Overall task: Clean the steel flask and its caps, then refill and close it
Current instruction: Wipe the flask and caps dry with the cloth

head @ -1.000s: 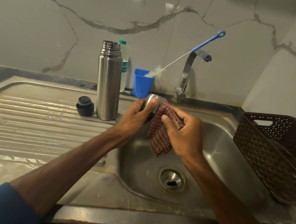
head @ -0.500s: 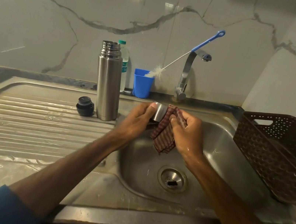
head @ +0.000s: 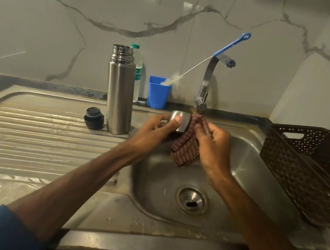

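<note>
The tall steel flask [head: 119, 91] stands upright and uncapped on the drainboard, left of the sink bowl. Beside its base sits the dark inner stopper cap [head: 94, 118]. My left hand [head: 156, 130] grips the steel outer cap [head: 181, 123] over the bowl's back left corner. My right hand [head: 212, 145] holds a red checked cloth [head: 185, 152] pressed against the cap's open end; the cloth hangs down below both hands.
A blue cup [head: 158, 92] holds a bottle brush with a blue handle [head: 230, 45], leaning on the tap [head: 206, 81]. A clear water bottle [head: 137, 73] stands behind the flask. A brown perforated basket [head: 313, 167] sits at the right. The drain [head: 192, 200] lies below.
The steel cap has turned in my left hand and shows more of its side. My right hand has shifted the cloth from over the cap to its right end.
</note>
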{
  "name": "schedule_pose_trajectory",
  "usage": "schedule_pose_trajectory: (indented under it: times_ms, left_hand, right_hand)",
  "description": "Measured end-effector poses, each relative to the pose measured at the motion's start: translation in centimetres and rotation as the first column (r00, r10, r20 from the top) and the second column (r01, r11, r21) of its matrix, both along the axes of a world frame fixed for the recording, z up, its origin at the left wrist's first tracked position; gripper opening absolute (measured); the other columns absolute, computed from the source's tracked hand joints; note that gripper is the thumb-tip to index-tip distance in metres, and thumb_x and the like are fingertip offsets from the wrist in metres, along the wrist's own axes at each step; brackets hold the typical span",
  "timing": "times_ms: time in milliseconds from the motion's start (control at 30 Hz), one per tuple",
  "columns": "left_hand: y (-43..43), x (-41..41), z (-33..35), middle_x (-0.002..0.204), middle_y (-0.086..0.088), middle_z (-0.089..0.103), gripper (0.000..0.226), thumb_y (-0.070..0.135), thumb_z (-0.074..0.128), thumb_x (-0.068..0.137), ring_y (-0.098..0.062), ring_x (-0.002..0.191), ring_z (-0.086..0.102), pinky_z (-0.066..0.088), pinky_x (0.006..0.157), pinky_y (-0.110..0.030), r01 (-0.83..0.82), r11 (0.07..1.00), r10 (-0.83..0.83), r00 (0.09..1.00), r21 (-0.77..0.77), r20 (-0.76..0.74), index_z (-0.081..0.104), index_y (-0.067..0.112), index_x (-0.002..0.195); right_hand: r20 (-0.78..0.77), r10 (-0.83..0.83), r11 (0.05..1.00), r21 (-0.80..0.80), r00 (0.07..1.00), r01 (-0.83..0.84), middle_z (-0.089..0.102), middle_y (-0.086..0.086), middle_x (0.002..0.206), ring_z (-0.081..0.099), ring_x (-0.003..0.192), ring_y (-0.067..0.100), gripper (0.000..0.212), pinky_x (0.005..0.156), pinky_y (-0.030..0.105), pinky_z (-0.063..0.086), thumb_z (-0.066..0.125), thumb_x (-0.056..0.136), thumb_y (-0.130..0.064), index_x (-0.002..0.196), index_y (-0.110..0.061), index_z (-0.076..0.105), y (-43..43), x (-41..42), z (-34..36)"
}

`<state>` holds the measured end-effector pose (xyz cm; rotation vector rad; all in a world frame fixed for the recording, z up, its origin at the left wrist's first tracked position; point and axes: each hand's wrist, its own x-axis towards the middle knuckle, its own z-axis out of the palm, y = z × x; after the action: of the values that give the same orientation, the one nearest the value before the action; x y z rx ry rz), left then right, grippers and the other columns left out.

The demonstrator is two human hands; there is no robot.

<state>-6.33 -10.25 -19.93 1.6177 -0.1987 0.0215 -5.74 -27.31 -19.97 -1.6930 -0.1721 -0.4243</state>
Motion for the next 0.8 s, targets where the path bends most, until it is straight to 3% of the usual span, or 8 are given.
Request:
schedule_pose_trajectory:
  times_ms: [100, 233, 333, 433, 600, 700, 800]
  left_hand:
    - [-0.6, -0.1, 0.1, 0.130, -0.009, 0.068, 0.045, 0.043, 0.049, 0.106, -0.019, 0.118, 0.069, 0.056, 0.103, -0.034, 0.023, 0.999, -0.025, 0.999, -0.039, -0.032, 0.053, 0.017, 0.142]
    - [-0.7, -0.1, 0.1, 0.131, -0.010, 0.066, 0.044, 0.048, 0.046, 0.107, -0.023, 0.117, 0.068, 0.056, 0.101, -0.041, 0.013, 1.000, -0.016, 0.995, -0.028, -0.094, 0.051, 0.023, 0.143]
    - [-0.6, -0.3, 0.1, 0.126, -0.007, 0.066, 0.053, 0.051, 0.055, 0.101, -0.020, 0.111, 0.069, 0.058, 0.093, -0.035, 0.039, 0.998, -0.035, 0.996, 0.045, -0.080, 0.044, 0.019, 0.143]
    - [-0.3, -0.3, 0.1, 0.119, -0.004, 0.069, 0.045, 0.046, 0.058, 0.101, -0.015, 0.104, 0.071, 0.059, 0.084, -0.026, 0.042, 0.998, -0.040, 0.999, 0.057, -0.038, 0.047, 0.020, 0.137]
    - [1.2, 0.2, 0.2, 0.126, -0.008, 0.068, 0.060, 0.044, 0.065, 0.093, -0.019, 0.113, 0.070, 0.058, 0.092, -0.027, -0.056, 0.997, 0.056, 0.998, -0.054, -0.004, 0.050, 0.015, 0.143]
    - [1.1, -0.3, 0.6, 0.124, -0.008, 0.069, 0.049, 0.039, 0.059, 0.099, -0.016, 0.110, 0.071, 0.058, 0.096, -0.029, 0.056, 0.997, -0.056, 0.998, -0.056, -0.007, 0.055, 0.012, 0.140]
    - [0.6, -0.3, 0.5, 0.131, -0.010, 0.066, 0.045, 0.036, 0.055, 0.103, -0.021, 0.118, 0.068, 0.055, 0.103, -0.034, 0.112, 0.992, -0.113, 0.994, -0.060, -0.005, 0.056, 0.013, 0.142]
  right_hand:
    - [-0.111, 0.073, 0.994, 0.093, 0.991, -0.063, 0.079, 0.001, 0.094, 0.075, 0.092, 0.023, 0.012, 0.080, 0.035, 0.062, 0.063, 0.101, -0.025, 0.101, -0.024, 0.075, -0.8, 0.4, 0.0]
    - [-0.061, 0.057, 0.998, 0.023, 0.996, -0.056, 0.078, 0.003, 0.096, 0.074, 0.092, 0.022, 0.014, 0.079, 0.033, 0.061, 0.063, 0.101, -0.017, 0.105, -0.022, 0.076, -0.3, 0.3, -0.2]
    - [-0.007, 0.048, 0.998, -0.045, 0.999, -0.048, 0.077, 0.003, 0.091, 0.073, 0.084, 0.018, 0.012, 0.072, 0.029, 0.059, 0.065, 0.100, -0.015, 0.102, -0.018, 0.076, 0.0, 0.0, -0.2]
    - [0.040, 0.066, 0.996, -0.059, 0.997, -0.063, 0.078, 0.000, 0.094, 0.074, 0.087, 0.016, 0.013, 0.074, 0.028, 0.061, 0.070, 0.097, -0.018, 0.109, -0.020, 0.076, 0.2, -0.3, -0.1]
    - [0.095, 0.052, 0.992, -0.119, 0.994, -0.041, 0.077, -0.006, 0.100, 0.075, 0.089, 0.008, 0.025, 0.076, 0.024, 0.062, 0.075, 0.093, -0.019, 0.118, -0.018, 0.074, 0.1, -0.6, -0.1]
    - [0.016, 0.032, 0.999, -0.025, 0.999, -0.031, 0.078, -0.002, 0.093, 0.075, 0.088, 0.016, 0.009, 0.077, 0.032, 0.064, 0.069, 0.098, -0.021, 0.103, -0.024, 0.076, -0.3, -0.6, 0.3]
    - [-0.092, 0.077, 0.992, 0.109, 0.993, -0.067, 0.079, 0.005, 0.091, 0.074, 0.087, 0.020, 0.015, 0.073, 0.028, 0.061, 0.064, 0.099, -0.019, 0.092, -0.026, 0.075, -0.8, -0.5, 0.7]
